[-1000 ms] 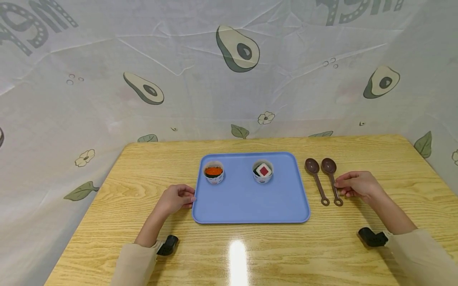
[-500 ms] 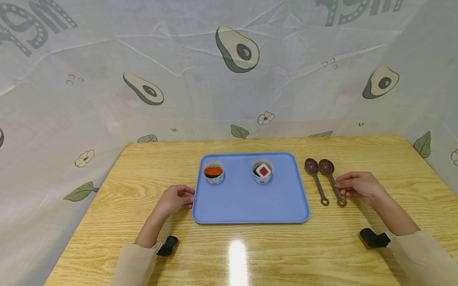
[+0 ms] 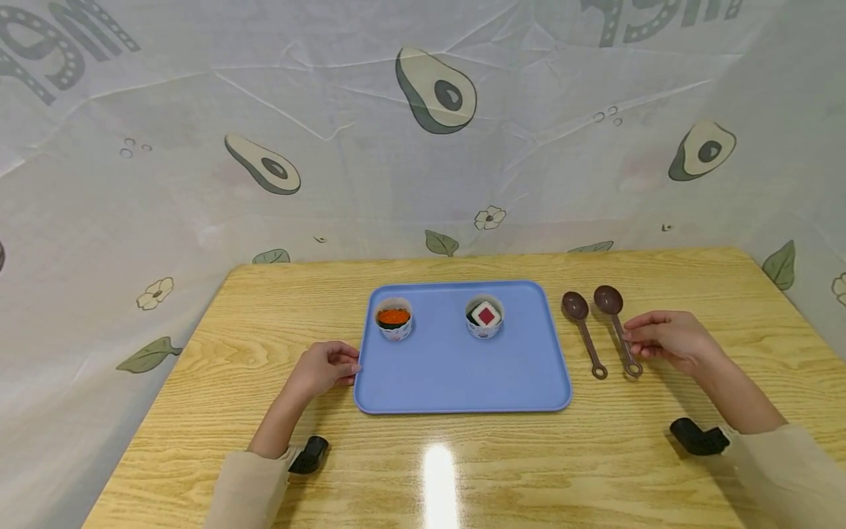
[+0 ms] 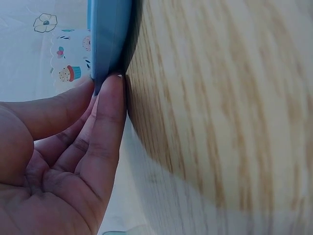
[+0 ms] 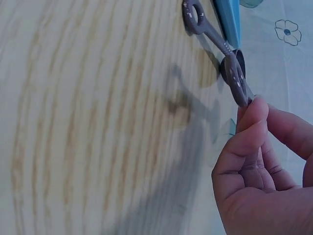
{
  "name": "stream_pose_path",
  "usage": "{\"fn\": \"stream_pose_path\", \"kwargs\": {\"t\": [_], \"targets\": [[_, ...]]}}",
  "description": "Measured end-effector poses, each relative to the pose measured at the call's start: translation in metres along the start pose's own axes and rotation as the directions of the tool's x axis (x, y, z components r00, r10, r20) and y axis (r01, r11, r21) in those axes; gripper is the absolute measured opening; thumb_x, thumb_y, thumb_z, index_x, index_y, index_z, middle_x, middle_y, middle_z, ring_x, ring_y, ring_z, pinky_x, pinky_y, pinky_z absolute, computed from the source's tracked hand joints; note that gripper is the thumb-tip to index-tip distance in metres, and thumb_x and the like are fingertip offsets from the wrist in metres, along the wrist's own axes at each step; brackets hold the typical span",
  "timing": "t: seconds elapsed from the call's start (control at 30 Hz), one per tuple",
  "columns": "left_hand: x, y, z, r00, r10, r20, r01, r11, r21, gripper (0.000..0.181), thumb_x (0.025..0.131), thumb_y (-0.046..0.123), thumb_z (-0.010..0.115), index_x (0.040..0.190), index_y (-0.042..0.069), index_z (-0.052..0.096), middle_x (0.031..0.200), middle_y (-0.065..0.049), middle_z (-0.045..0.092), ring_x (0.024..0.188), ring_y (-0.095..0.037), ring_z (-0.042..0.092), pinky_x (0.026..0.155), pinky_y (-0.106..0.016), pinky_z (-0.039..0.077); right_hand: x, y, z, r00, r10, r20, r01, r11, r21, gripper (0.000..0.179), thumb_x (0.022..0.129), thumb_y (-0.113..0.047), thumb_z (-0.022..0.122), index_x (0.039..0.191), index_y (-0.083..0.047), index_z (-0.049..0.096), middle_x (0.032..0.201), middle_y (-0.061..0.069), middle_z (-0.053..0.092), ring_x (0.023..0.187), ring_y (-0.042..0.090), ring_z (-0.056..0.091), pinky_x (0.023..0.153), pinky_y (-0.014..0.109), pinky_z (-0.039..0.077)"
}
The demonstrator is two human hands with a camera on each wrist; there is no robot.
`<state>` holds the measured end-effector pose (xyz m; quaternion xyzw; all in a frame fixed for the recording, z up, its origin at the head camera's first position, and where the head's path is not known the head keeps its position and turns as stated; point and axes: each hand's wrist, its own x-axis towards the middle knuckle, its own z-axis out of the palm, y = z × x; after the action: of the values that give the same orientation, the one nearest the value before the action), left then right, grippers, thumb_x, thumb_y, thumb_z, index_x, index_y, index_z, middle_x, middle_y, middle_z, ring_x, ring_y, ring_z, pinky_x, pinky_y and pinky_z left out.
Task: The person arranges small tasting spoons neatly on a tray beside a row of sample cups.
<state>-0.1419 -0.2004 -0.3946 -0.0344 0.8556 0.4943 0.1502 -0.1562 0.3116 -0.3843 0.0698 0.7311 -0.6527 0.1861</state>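
In the head view, my left hand (image 3: 326, 369) grips the left rim of a blue tray (image 3: 463, 382). The left wrist view has thumb and fingers pinching the edge of that tray (image 4: 110, 44), fingertips close to the tabletop. My right hand (image 3: 670, 342) pinches the handle of the right-hand brown spoon (image 3: 608, 300), whose bowl points away from me. A shadow lies apart from this spoon (image 5: 236, 83) in the right wrist view, its ring end sticking out past the fingertips. Left of it lies a matching brown spoon (image 3: 575, 306) on the table.
Two small paper cups stand along the tray's far side: one cup (image 3: 396, 333) holds orange roe-topped sushi, the other cup (image 3: 485, 332) a white rice piece with a red centre. The wooden table (image 3: 515, 470) ends at a patterned cloth (image 3: 370, 176) behind.
My right hand has shifted slightly right and up in the view with the spoon, whose bowl swung left, then moved farther away. The left hand and tray stay put.
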Motion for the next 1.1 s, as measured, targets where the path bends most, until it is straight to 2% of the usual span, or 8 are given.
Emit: {"fn": "stream_pose_path", "kwargs": {"t": [0.37,0.67,1.1], "targets": [[-0.001,0.000,0.000,1.000,0.003,-0.006,-0.003,1.000,0.012,0.019,0.085,-0.005,0.059,0.103,-0.012,0.058,0.082,-0.012,0.061,0.069,-0.017,0.062,0.065,-0.031,0.057,-0.001,-0.009,0.002,0.999,-0.034,0.028,0.032,0.999,0.043,0.013,0.087,0.003,0.057,0.086,-0.008,0.065,0.078,0.003,0.066,0.065,0.014,0.063,0.058,0.024,0.055],[-0.001,0.001,0.000,1.000,0.004,-0.006,-0.003,1.000,0.015,0.019,0.085,-0.005,0.059,0.103,-0.012,0.058,0.082,-0.012,0.061,0.069,-0.016,0.061,0.065,-0.030,0.057,0.002,-0.013,0.011,0.998,-0.046,0.031,0.044,0.997,0.059,0.012,0.086,0.003,0.058,0.086,-0.007,0.065,0.078,0.004,0.067,0.065,0.014,0.064,0.059,0.024,0.055],[-0.003,0.003,0.000,1.000,-0.001,-0.004,0.001,1.000,0.011,0.019,0.086,-0.005,0.059,0.103,-0.012,0.058,0.082,-0.013,0.060,0.069,-0.016,0.061,0.065,-0.031,0.057,0.007,-0.018,0.027,0.999,-0.041,0.021,0.041,0.999,0.021,0.012,0.087,0.003,0.056,0.088,-0.006,0.064,0.076,0.003,0.065,0.064,0.014,0.063,0.060,0.024,0.055]]}}
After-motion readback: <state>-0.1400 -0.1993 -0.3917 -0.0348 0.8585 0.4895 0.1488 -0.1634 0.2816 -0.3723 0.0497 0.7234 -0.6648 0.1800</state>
